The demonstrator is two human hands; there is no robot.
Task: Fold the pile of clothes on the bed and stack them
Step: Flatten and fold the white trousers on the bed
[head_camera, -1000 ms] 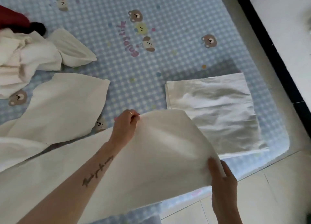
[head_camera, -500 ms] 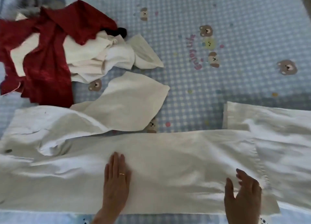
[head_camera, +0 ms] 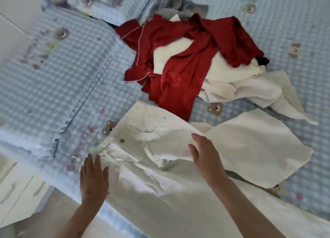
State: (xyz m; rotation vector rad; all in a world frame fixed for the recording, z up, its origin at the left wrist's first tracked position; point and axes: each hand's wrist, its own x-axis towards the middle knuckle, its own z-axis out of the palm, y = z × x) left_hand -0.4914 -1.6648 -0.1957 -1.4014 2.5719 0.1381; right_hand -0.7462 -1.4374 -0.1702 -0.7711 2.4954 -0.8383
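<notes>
Both hands lay flat with fingers straight. The left hand point(head_camera: 93, 177), a ring on one finger, rested at the near-left edge of the white trousers point(head_camera: 160, 189), its fingertips pointing toward the waistband. The right hand point(head_camera: 207, 157) was spread over the middle of the same trousers, fingers extended and close together, just beside a raised fold of the cloth; whether its palm pressed down or hovered just above could not be told from the blurred view.

The white trousers lay stretched across the near edge of the bed point(head_camera: 62, 80), their buttoned waist end lying to the left of the right hand and rumpled, with a small dark button point(head_camera: 122, 140) showing there. One trouser leg point(head_camera: 259, 148) spread out to the right of the right hand, its flat end lying on the blue checked sheet.

Beyond the trousers, farther from the person, sat the unfolded pile: a red garment point(head_camera: 178, 62) with pale piping, touching the trousers' far edge, white clothes point(head_camera: 241, 84) tangled under and to the right of it, and a grey garment point(head_camera: 182, 8) at the far side. A white drawer unit point(head_camera: 16, 191) stood on the floor to the left of the left hand.
</notes>
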